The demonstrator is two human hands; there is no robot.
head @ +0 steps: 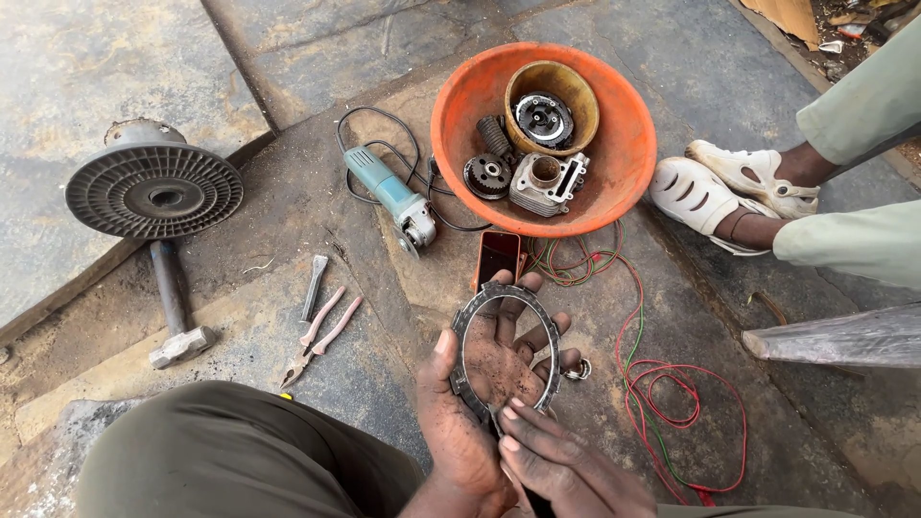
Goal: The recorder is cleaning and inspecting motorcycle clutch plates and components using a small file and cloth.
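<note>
Two hands are working one part: my left hand (475, 384) is lying open beneath a thin toothed metal ring (506, 351), cradling it, while my right hand (566, 460) is pinching its lower rim. It is looking stiff, light and greasy, so I am judging the rim the safest hold. Left of the ring, pink pliers (321, 336) are lying on the floor. Beyond the ring, an orange basin (614, 163) is holding engine parts.
</note>
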